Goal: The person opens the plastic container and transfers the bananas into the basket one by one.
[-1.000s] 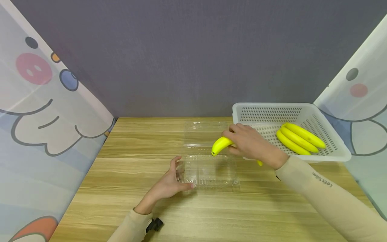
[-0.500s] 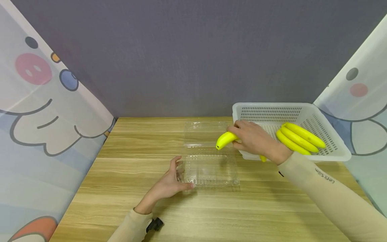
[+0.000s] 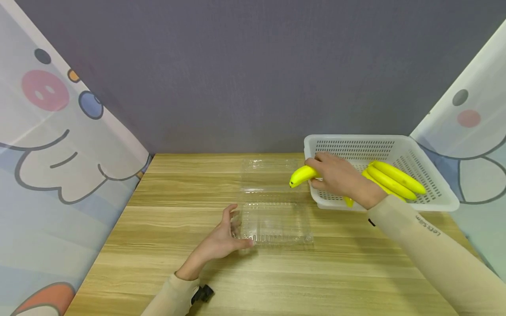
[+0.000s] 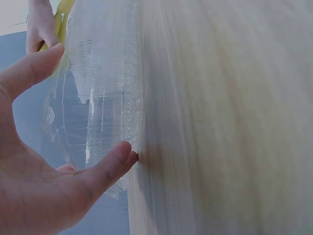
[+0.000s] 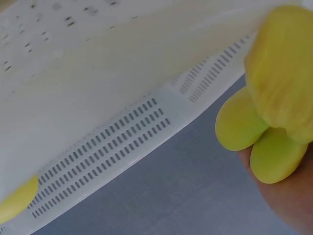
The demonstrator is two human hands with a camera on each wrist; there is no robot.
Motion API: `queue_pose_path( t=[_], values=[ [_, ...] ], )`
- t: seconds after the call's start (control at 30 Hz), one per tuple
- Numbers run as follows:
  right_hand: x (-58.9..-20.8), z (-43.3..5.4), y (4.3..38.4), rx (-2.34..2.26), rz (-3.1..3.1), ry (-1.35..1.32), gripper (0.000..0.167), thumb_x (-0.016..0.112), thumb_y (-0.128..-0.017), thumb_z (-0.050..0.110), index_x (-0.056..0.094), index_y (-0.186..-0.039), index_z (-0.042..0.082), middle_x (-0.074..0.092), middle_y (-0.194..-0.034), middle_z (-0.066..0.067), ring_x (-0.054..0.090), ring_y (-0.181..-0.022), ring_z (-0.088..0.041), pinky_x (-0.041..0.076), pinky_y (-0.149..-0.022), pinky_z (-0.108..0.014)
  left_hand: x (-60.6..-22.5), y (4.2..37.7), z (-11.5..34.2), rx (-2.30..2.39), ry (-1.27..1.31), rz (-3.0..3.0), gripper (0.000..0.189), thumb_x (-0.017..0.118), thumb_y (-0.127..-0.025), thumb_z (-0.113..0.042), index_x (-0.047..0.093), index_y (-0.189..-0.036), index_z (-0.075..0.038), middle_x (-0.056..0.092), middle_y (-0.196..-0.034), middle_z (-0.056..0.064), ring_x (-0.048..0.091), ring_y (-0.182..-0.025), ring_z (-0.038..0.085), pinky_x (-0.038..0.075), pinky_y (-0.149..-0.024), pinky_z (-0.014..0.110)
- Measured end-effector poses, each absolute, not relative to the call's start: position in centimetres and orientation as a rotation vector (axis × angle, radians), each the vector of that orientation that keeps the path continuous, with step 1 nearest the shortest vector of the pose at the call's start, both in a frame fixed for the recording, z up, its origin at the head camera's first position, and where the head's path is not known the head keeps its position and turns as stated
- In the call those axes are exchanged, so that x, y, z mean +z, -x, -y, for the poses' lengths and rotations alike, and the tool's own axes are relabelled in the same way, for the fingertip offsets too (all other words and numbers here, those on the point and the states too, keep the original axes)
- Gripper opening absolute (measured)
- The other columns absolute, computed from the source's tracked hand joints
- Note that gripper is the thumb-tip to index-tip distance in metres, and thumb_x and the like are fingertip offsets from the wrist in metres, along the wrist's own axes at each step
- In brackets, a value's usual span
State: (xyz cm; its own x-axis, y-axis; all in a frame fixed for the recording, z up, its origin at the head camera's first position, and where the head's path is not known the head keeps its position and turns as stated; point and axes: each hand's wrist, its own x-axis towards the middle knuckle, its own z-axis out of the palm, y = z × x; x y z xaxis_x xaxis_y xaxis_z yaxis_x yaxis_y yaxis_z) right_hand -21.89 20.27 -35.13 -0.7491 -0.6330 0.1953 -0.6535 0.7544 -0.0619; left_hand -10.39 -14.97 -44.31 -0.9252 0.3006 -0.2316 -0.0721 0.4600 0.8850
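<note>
My right hand [image 3: 337,174] grips a bunch of yellow bananas [image 3: 302,176], over the near left part of a white perforated basket [image 3: 435,207]. One end of the bunch points left; another sticks out below the palm. Several rounded yellow ends of the bananas [image 5: 278,155] show up close in the right wrist view. At the centre of the table an opened clear plastic clamshell box [image 3: 276,221] lies with its lid [image 3: 272,175] folded back. My left hand [image 3: 219,240] holds the box's left end, thumb at the front corner and fingers along the side.
Another bunch of yellow bananas [image 3: 395,180] lies inside the basket's right half. A grey panel [image 3: 245,79] rises behind the wooden table [image 3: 166,188]. Cartoon-printed walls [image 3: 43,166] stand on both sides.
My right hand has moved right and slightly back with the bananas, from over the clear box to over the basket's left side. The left hand and the box have stayed still.
</note>
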Motion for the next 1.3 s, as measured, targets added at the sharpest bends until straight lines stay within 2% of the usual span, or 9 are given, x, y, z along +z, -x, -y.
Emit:
queue_pose_path(
  t=[0.43, 0.8, 1.1, 1.3],
  values=[
    [-34.7, -21.6, 22.6, 0.179, 2.881, -0.942, 0.034, 0.076, -0.087, 0.020, 0.060, -0.117, 0.012, 0.057, -0.096, -0.008, 0.053, -0.084, -0.027, 0.049, -0.074, -0.046, -44.3, 10.3, 15.0, 1.453, -0.201, -2.365, 0.118, 0.090, -0.078, -0.031, 0.008, -0.160, -0.012, 0.027, -0.162, 0.025, 0.045, -0.136, 0.047, 0.045, -0.104, 0.060],
    [-35.0, -22.5, 23.2, 0.162, 2.911, -0.893, 0.038, 0.077, -0.087, 0.022, 0.059, -0.119, 0.012, 0.058, -0.099, -0.009, 0.053, -0.086, -0.027, 0.050, -0.076, -0.046, -44.3, 10.3, 14.9, 1.459, -0.195, -2.361, 0.118, 0.090, -0.077, -0.031, 0.008, -0.160, -0.013, 0.027, -0.161, 0.025, 0.046, -0.134, 0.047, 0.045, -0.103, 0.060],
    [-35.1, -23.2, 23.4, 0.146, 2.928, -0.858, 0.032, 0.076, -0.086, 0.021, 0.059, -0.113, 0.012, 0.056, -0.096, -0.007, 0.052, -0.084, -0.027, 0.048, -0.073, -0.046, -44.4, 10.4, 14.9, 1.453, -0.200, -2.367, 0.118, 0.090, -0.077, -0.031, 0.008, -0.160, -0.013, 0.028, -0.161, 0.025, 0.047, -0.134, 0.047, 0.046, -0.103, 0.060],
    [-35.0, -23.7, 23.5, 0.156, 2.946, -0.845, 0.037, 0.074, -0.087, 0.020, 0.060, -0.121, 0.009, 0.058, -0.099, -0.010, 0.054, -0.087, -0.028, 0.049, -0.076, -0.048, -44.4, 10.4, 14.9, 1.448, -0.201, -2.368, 0.117, 0.090, -0.077, -0.031, 0.008, -0.160, -0.013, 0.028, -0.161, 0.026, 0.047, -0.133, 0.047, 0.046, -0.103, 0.060]
  ],
)
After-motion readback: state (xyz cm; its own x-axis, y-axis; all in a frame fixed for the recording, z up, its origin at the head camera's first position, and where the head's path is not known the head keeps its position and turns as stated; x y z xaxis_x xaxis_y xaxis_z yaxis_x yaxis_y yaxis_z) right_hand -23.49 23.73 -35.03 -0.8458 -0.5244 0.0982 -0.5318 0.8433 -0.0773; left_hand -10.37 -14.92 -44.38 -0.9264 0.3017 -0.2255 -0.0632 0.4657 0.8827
